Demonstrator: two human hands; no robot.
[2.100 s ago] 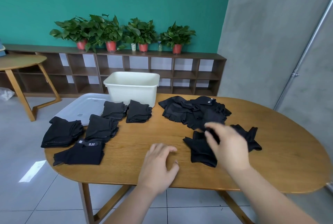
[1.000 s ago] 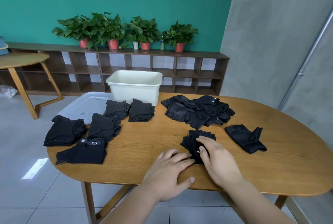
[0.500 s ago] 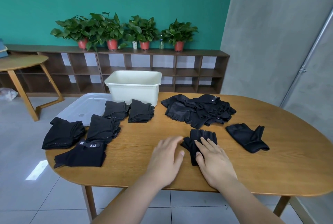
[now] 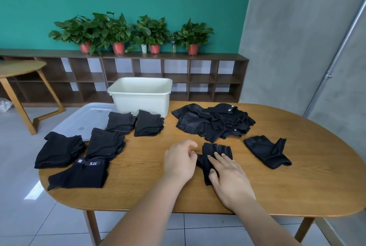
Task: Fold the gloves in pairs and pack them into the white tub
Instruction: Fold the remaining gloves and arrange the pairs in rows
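A black fingerless glove lies flat on the wooden table near its front edge. My right hand presses on it with straight fingers. My left hand is at the glove's left edge, its fingers curled onto the thumb part. A second single glove lies to the right, apart from both hands. Behind them is a loose pile of black gloves. The white tub stands at the table's far edge; its inside shows nothing.
Several folded pairs lie on the left half of the table, one with a 5.11 label. A translucent lid overhangs the far left edge. Shelving with potted plants lines the back wall.
The glove was drawn away from the second one toward the front edge and laid flat. My right hand has stayed pressing on it, and my left hand went from flat beside it to curled at its left edge.
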